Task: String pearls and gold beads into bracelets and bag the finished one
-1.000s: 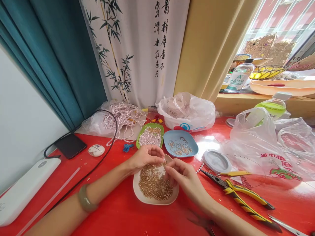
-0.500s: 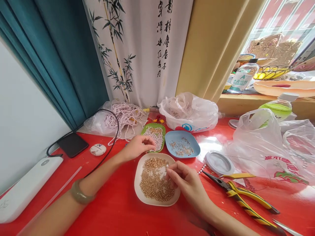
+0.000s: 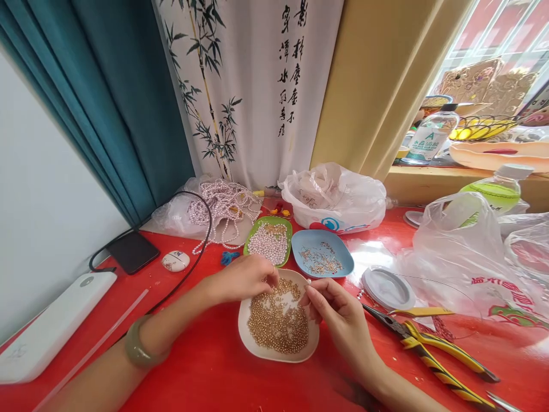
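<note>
Above the upper left of a white tray point(image 3: 245, 332) is my left hand point(image 3: 246, 278), its fingers curled down and pinched together. Anything between those fingertips is hidden. Gold beads point(image 3: 278, 326) cover most of the tray's bottom. At the tray's right rim, my right hand point(image 3: 338, 303) pinches thumb and forefinger, with a small white pearl bead point(image 3: 309, 281) showing at the tips. Behind the tray, a green dish point(image 3: 246, 250) holds pearl beads point(image 3: 269, 243) and some gold ones. Beside it, a blue dish point(image 3: 349, 266) contains small metal pins point(image 3: 321, 260).
Yellow-and-black pliers point(image 3: 407, 335) lie right of my right hand, near a round grey lid point(image 3: 389, 288). Plastic bags point(image 3: 454, 257) fill the right side. Strung pearls point(image 3: 218, 203) sit at the back. A black cable point(image 3: 208, 229) curves past a phone point(image 3: 134, 252) on the left.
My left hand has moved from the green dish toward me, over the gold beads. My right hand stays by the tray's right rim. The view has shifted slightly.
</note>
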Available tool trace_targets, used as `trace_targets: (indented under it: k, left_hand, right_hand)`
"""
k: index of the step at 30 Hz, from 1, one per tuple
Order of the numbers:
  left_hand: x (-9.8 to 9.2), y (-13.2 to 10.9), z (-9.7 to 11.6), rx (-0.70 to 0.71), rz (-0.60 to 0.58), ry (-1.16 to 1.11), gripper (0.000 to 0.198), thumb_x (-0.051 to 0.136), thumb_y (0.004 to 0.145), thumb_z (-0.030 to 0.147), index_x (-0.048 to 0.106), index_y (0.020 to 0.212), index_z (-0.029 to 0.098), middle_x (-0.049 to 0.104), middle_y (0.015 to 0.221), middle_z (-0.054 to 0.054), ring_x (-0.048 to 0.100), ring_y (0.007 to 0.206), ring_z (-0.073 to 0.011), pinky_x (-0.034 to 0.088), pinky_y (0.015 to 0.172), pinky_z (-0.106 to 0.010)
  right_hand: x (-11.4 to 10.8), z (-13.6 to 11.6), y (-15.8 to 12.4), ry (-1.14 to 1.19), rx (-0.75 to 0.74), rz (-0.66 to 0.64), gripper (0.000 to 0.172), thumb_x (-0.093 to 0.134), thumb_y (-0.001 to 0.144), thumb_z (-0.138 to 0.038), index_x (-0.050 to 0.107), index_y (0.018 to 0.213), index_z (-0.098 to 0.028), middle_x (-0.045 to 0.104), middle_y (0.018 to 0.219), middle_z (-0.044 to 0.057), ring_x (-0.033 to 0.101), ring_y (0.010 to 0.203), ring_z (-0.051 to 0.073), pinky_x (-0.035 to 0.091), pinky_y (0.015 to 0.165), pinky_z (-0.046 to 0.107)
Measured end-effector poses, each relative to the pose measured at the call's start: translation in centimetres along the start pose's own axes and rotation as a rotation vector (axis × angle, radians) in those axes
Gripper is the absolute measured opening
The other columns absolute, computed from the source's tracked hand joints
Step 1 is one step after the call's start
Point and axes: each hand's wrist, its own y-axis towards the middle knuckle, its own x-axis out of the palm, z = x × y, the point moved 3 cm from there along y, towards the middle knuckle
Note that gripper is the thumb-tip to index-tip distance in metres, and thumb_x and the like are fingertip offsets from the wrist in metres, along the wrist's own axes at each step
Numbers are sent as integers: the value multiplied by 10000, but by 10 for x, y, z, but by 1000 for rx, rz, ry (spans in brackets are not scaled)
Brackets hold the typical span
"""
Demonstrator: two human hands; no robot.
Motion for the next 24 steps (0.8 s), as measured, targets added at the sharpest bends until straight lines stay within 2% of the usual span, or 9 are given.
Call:
trace_targets:
  k: [9,16,24]
  left_hand:
    - [5,3,1,23,26,134,147,537,726,118,652,779,193,634,780,-31,543,790,-189,385,692,-282]
    - [2,2,3,23,76,71,171,517,743,106,651,794,199,649,784,-5,551,789,-158,388,724,-265]
    - [21,5,20,85,67,151,119,547,758,163,657,786,197,642,776,-21,530,786,-179,373,648,-259]
  right_hand:
    - [2,1,1,19,18,-19,228,516,801,-378,530,716,-168,539,584,-13,450,499,97,370,470,213]
    - [1,3,0,27,24,-17,244,515,795,-405,530,723,-172,570,615,-5,466,510,102,376,476,214]
    - [2,3,2,14,17,-26,230,507,805,-380,526,712,-171,554,610,-9,450,501,96,364,471,212]
